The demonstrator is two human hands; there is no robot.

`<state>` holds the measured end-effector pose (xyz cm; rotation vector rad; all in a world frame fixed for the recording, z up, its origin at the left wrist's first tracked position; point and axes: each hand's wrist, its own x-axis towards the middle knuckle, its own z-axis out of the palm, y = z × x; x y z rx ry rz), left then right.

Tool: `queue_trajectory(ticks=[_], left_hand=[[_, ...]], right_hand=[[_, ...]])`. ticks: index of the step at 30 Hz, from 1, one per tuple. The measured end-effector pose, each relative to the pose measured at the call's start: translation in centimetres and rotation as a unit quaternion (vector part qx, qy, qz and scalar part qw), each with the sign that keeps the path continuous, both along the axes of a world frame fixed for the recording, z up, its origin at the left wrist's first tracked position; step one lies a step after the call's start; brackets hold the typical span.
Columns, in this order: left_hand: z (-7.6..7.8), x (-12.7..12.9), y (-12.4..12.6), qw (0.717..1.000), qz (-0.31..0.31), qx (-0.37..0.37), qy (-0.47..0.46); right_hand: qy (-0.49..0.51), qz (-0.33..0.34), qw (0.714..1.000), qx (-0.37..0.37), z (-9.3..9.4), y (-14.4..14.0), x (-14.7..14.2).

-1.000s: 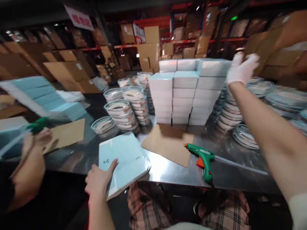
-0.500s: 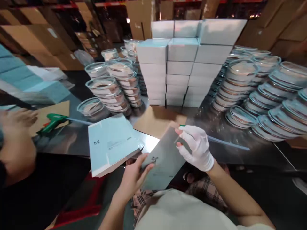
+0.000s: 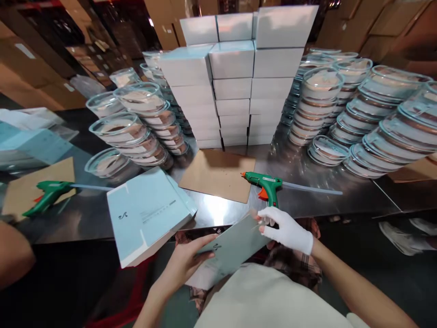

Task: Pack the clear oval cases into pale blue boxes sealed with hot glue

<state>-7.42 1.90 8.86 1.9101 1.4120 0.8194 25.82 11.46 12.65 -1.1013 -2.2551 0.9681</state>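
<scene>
Between my hands, in front of my lap, a pale blue-grey printed cardboard piece (image 3: 235, 248) is tilted. My bare left hand (image 3: 191, 257) grips its left edge, thumb on the printed face. My right hand (image 3: 285, 230), in a white glove with bare fingertips, closes at the upper right corner; the exact fingertip contact is partly hidden. Just beyond that hand, a green glue gun (image 3: 269, 184) with an orange trigger and a long clear glue stick lies on the metal table (image 3: 218, 214). Its nozzle rests over a brown cardboard sheet (image 3: 218, 173).
Pale blue printed cartons (image 3: 146, 209) lie at the table's front left. White boxes (image 3: 235, 91) are stacked at the back, flanked by lidded glass containers (image 3: 119, 130) in piles. A second green glue gun (image 3: 49, 193) lies left, near another person's arm (image 3: 15, 255).
My right hand and the cardboard piece have come lower and nearer my body, uncovering the green glue gun. The view has shifted, and the other person's hand has left the left side.
</scene>
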Motion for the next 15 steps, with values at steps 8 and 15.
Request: queue_trajectory(ticks=[8, 15], left_hand=[[1.0, -1.6, 0.2, 0.995, -0.067, -0.014, 0.078], [-1.6, 0.6, 0.1, 0.973, -0.122, -0.022, 0.195]], right_hand=[[0.034, 0.082, 0.945, -0.313, -2.7, 0.0, 1.2], [-0.024, 0.181, 0.892, -0.414, -8.2, -2.7, 0.1]])
